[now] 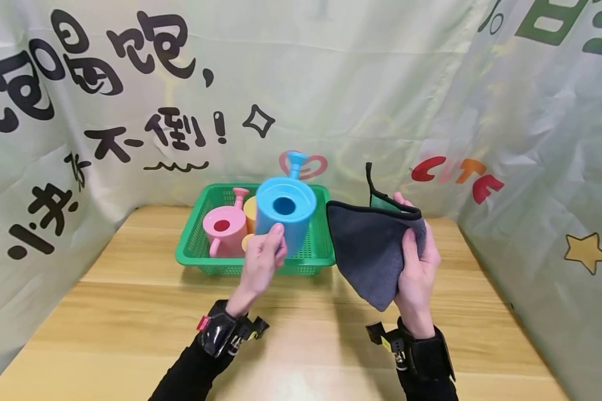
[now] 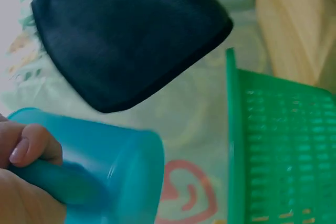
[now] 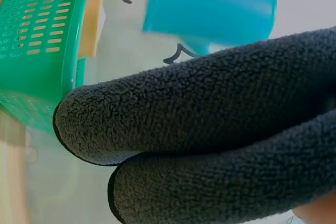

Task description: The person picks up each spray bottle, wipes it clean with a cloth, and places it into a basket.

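Note:
My left hand (image 1: 265,257) grips the handle of a blue toy watering can (image 1: 292,223), holding it upright above the green basket (image 1: 190,245). In the left wrist view, curled fingers (image 2: 39,145) wrap the can's handle. My right hand (image 1: 417,267) holds a folded dark grey cloth (image 1: 366,245) with black edging, a hanging loop and a green underside. The cloth hangs to the right of the can, apart from it. In the right wrist view the grey cloth (image 3: 184,103) hides most of the right hand.
Inside the basket stand a pink watering can (image 1: 228,236) and a yellow one (image 1: 249,210), partly hidden behind the blue can. The basket sits on a wooden table (image 1: 301,345) near its back edge. A printed curtain (image 1: 331,100) hangs behind and at both sides.

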Motion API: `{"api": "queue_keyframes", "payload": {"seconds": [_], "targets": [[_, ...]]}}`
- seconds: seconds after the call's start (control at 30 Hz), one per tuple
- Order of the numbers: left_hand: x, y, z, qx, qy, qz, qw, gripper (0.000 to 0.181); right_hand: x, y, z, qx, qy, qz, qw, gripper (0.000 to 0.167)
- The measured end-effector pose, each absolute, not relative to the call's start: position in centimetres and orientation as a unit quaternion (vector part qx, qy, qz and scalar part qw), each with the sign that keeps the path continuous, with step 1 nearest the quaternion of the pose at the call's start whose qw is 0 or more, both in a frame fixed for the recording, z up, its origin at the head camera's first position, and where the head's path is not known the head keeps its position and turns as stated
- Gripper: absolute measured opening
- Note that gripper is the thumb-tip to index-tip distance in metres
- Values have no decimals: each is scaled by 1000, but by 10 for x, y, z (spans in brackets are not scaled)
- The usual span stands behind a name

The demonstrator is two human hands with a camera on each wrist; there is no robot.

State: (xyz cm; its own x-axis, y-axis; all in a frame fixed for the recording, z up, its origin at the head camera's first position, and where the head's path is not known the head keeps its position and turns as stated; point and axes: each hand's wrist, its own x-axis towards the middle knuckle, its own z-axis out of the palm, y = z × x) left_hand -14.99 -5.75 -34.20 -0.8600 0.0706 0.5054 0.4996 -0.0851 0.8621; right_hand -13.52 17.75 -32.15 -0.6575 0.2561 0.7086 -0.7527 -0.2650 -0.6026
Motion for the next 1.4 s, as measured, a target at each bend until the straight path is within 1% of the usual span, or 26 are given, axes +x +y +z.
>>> {"api": "queue_keyframes", "payload": {"seconds": [0.1, 0.17, 0.37, 0.57, 0.73, 1.07, 1.23, 1.4], "targets": [[-164, -46, -342, -191, -696, -680, 127, 60, -135, 180, -323, 239, -509, 758, 331, 38], [-173, -40, -343, -177, -717, -663, 120, 61, -136, 181, -323, 234, -513, 755, 334, 38], [-195, -29, -350, -168, -751, -631, 97, 57, -137, 186, -323, 231, -518, 745, 352, 38], [-212, -30, -360, -169, -769, -616, 33, 55, -139, 187, -325, 225, -522, 745, 348, 37], [-219, -30, -369, -169, -801, -575, -8, 55, -143, 188, -328, 220, -531, 745, 339, 37], [-226, -32, -375, -161, -864, -475, -46, 55, -156, 195, -336, 201, -553, 740, 326, 37], [-225, -40, -375, -136, -908, -393, -52, 56, -166, 213, -343, 165, -586, 729, 312, 38], [-222, -44, -376, -107, -934, -334, -60, 53, -180, 244, -340, 109, -683, 651, 313, 38]]}}
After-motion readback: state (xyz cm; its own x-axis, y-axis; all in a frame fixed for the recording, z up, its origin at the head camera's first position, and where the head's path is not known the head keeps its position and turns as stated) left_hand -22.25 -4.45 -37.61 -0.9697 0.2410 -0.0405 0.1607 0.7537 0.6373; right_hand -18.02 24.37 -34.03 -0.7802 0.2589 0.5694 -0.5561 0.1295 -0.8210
